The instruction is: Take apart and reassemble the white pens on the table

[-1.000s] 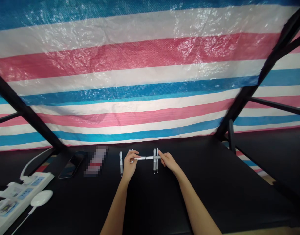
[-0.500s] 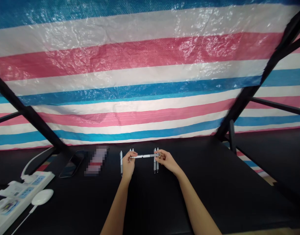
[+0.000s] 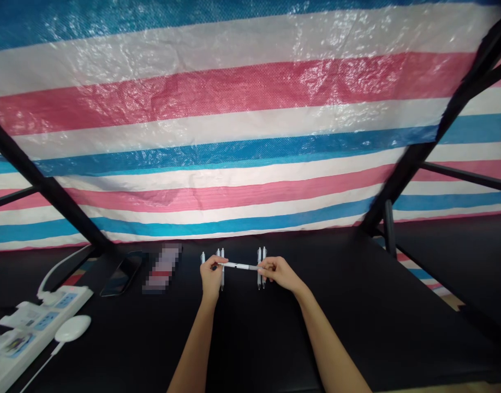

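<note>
A white and grey pen (image 3: 239, 266) is stretched crosswise between my hands, just above the black table. The fingers of my left hand (image 3: 210, 279) pinch its left part, and a dark tip shows by them. My right hand (image 3: 281, 273) grips the grey right end between thumb and fingers. Two more pens (image 3: 222, 279) lie side by side behind my left hand, partly covered by it. Another pen (image 3: 203, 255) shows only its top beside that hand. By my right fingertips lies a pair of pens (image 3: 259, 278), clips away from me.
At the left are a dark phone (image 3: 121, 275), a blurred-out flat item (image 3: 162, 268), a white power strip (image 3: 41, 327) with plugs and a white round puck (image 3: 72, 328) on a cable. Black frame bars (image 3: 398, 188) and a striped tarp (image 3: 234, 125) stand behind the table.
My left hand has shifted slightly left and down. The held pen now slopes down to the right, and more of the left pair of pens shows.
</note>
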`<move>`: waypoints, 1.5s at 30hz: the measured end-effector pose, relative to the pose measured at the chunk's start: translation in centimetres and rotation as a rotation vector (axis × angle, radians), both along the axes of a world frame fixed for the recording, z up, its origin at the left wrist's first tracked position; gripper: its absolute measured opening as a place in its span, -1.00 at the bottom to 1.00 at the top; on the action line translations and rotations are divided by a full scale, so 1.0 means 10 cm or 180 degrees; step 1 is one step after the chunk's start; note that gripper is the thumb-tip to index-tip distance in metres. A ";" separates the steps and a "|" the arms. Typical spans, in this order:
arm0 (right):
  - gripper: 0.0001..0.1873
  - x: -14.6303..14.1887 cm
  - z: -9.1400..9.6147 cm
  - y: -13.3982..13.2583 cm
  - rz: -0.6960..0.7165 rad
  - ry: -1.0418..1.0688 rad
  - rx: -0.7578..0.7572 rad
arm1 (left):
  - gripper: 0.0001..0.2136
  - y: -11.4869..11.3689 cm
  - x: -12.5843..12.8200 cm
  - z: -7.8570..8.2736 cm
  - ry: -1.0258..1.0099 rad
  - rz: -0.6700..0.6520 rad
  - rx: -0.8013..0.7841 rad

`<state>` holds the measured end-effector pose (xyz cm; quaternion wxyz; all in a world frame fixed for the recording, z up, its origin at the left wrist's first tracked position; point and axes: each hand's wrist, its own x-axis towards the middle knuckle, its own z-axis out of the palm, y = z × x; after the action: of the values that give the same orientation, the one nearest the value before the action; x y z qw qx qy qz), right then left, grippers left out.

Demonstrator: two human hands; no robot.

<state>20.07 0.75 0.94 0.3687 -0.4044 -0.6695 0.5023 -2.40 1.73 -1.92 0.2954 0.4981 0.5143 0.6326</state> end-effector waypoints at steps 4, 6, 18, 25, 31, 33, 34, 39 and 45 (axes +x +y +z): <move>-0.64 0.01 -0.03 0.02 -0.0067 -0.0089 0.0045 | -0.88 -0.02 0.05 0.04 -0.0204 0.0026 -0.0211; -0.63 0.00 -0.05 0.05 -0.0202 -0.0106 0.0101 | -0.90 -0.03 0.11 0.09 -0.0487 0.0032 -0.0345; -0.60 -0.11 0.04 -0.06 0.0589 -0.0155 -0.0367 | -0.12 -0.19 0.36 0.32 -0.1513 -0.1125 -0.0696; -0.58 -0.15 0.08 -0.11 0.1054 -0.0369 -0.0375 | -0.22 -0.21 0.39 0.31 -0.1308 -0.1488 -0.0902; -0.50 -0.07 -0.01 0.02 -0.0044 0.0006 -0.0026 | -0.30 -0.19 0.38 0.26 -0.1300 -0.1705 -0.0931; -0.48 -0.03 -0.07 0.08 -0.0587 0.0120 0.0148 | -0.35 -0.18 0.38 0.25 -0.1297 -0.1758 -0.0967; -0.46 -0.01 -0.10 0.11 -0.0846 0.0145 0.0201 | -0.37 -0.18 0.38 0.24 -0.1292 -0.1780 -0.0984; -0.42 0.02 -0.25 0.17 -0.1468 0.0039 0.0309 | -0.42 -0.20 0.41 0.25 -0.1217 -0.1891 -0.1090; -0.42 0.00 -0.33 0.15 -0.1396 -0.0204 0.0337 | -0.25 -0.23 0.47 0.25 -0.1332 -0.1941 -0.1159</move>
<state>20.09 2.27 -2.38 0.4683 -0.5361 -0.6024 0.3611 2.35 -0.58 0.56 0.6508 0.4279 0.3754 0.5023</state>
